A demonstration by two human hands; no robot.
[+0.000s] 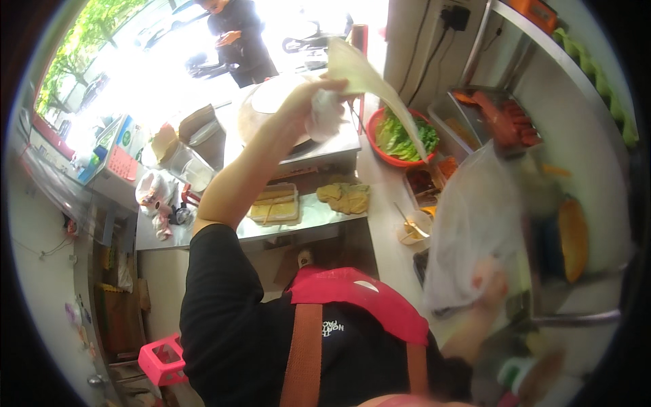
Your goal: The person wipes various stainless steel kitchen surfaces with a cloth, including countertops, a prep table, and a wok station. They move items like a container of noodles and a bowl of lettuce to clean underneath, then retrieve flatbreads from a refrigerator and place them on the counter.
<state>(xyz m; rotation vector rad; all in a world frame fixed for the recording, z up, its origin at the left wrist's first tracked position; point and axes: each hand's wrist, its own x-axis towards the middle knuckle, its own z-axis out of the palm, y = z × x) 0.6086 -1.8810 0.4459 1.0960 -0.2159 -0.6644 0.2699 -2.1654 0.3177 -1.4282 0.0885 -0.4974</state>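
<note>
My left hand (325, 102) is raised above a round griddle (249, 114), with a crumpled white thing, perhaps tissue or a bag, in or against the palm. A thin, pale, floppy sheet (374, 84) hangs from its fingers and droops over a red basin (374, 145) of lettuce leaves (402, 135). At the lower right, my blurred right hand (491, 282) is at a translucent white plastic bag (468, 229); its fingers are partly hidden, and the grip is unclear.
A lidless box of yellow food (277, 211) and a folded yellow cloth (343, 197) lie below the griddle. Sausages (516, 122), a sauce tub (422, 183) and a cup with a spoon (413, 229) stand to the right. A person (244, 40) stands beyond the counter.
</note>
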